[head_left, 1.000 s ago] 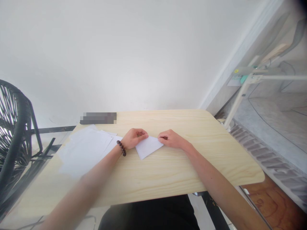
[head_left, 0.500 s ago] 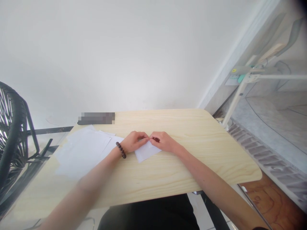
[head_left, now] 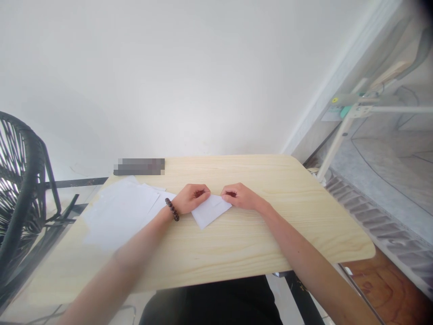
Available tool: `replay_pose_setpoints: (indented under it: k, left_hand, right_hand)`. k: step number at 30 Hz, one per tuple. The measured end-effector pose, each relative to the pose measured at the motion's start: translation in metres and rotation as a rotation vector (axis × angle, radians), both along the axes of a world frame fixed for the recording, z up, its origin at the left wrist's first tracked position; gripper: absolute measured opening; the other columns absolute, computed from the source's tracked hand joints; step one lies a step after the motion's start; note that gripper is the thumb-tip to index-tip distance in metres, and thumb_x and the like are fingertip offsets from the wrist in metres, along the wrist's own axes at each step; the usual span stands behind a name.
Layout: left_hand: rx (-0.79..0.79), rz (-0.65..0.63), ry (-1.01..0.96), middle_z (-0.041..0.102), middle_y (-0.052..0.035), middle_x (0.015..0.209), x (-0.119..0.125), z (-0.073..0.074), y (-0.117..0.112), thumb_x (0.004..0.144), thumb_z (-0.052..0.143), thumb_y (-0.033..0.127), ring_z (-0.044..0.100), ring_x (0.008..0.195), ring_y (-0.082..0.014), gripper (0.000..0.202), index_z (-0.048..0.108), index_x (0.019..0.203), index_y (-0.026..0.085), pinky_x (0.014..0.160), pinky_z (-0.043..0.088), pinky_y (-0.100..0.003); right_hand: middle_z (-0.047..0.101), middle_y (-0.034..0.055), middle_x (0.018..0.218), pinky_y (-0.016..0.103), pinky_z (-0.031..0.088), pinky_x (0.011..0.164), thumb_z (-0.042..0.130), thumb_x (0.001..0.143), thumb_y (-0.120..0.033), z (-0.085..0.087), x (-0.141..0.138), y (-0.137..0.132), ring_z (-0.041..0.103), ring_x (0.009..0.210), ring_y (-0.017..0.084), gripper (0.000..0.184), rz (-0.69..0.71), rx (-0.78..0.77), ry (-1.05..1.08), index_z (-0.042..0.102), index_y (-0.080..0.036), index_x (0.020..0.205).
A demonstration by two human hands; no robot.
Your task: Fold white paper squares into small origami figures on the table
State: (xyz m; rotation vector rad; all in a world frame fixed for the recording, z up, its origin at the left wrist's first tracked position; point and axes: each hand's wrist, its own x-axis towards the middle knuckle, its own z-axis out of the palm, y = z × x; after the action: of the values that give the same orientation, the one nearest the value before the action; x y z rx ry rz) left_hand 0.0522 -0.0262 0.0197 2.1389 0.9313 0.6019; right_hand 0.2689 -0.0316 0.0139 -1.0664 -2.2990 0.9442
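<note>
A small folded white paper [head_left: 210, 211] lies on the light wooden table [head_left: 237, 243], a little beyond its middle. My left hand [head_left: 191, 197], with a dark bead bracelet [head_left: 172, 209] on the wrist, has its fingers curled and pressing on the paper's far left edge. My right hand [head_left: 240, 197] pinches the paper's far right corner with curled fingertips. The two hands are a short way apart along the paper's far edge.
Several loose white sheets [head_left: 118, 212] lie on the table's left part. A dark flat object [head_left: 139, 166] rests at the far left edge by the white wall. A black wicker chair [head_left: 20, 180] stands left; a white metal frame [head_left: 341, 131] stands right.
My right hand slid left along the paper's far edge until it met my left hand, then slid back right to the corner. The paper stays flat on the table.
</note>
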Motion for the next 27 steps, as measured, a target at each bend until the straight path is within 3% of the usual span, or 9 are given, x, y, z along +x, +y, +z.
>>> replay_pose_setpoints:
  k: [4, 10, 16, 27]
  left_hand:
    - [-0.117, 0.003, -0.041, 0.05, 0.0006, 0.063, -0.002, -0.001, 0.002, 0.08, 0.039, 0.037, 0.042, 0.055, -0.0086, 0.029, 0.054, 0.073, 0.012, 0.049, 0.033, -0.019]
    - [-0.161, 0.01, -0.059, 0.049, 0.0007, 0.062, -0.002, -0.001, 0.001, 0.08, 0.04, 0.037, 0.042, 0.054, -0.0081, 0.029, 0.053, 0.073, 0.012, 0.047, 0.033, -0.019]
    - [-0.126, -0.016, -0.043, 0.055, -0.0011, 0.067, 0.002, -0.002, -0.003, 0.08, 0.04, 0.037, 0.045, 0.057, -0.0092, 0.03, 0.057, 0.08, 0.012, 0.05, 0.035, -0.019]
    - [0.005, -0.071, 0.126, 0.056, -0.0003, 0.062, -0.002, 0.002, 0.0, 0.078, 0.043, 0.027, 0.045, 0.055, -0.0085, 0.022, 0.059, 0.074, 0.012, 0.051, 0.034, -0.019]
  right_hand:
    - [0.05, -0.0021, 0.061, 0.019, 0.031, 0.051, 0.042, 0.073, -0.02, -0.001, 0.009, 0.001, 0.04, 0.054, 0.007, 0.013, -0.015, -0.067, -0.015, 0.054, -0.015, 0.069]
    - [0.047, -0.0022, 0.059, 0.019, 0.029, 0.05, 0.038, 0.08, -0.029, 0.001, 0.004, -0.001, 0.038, 0.053, 0.007, 0.024, -0.002, -0.063, -0.005, 0.052, -0.015, 0.067]
    - [0.049, -0.0015, 0.064, 0.019, 0.029, 0.051, 0.04, 0.08, -0.032, -0.002, -0.015, -0.007, 0.039, 0.056, 0.007, 0.024, -0.026, 0.03, 0.015, 0.054, -0.015, 0.072]
    - [0.054, 0.0002, 0.066, 0.02, 0.031, 0.052, 0.042, 0.079, -0.039, -0.002, -0.006, -0.004, 0.042, 0.057, 0.008, 0.031, 0.043, -0.048, 0.003, 0.059, -0.014, 0.075]
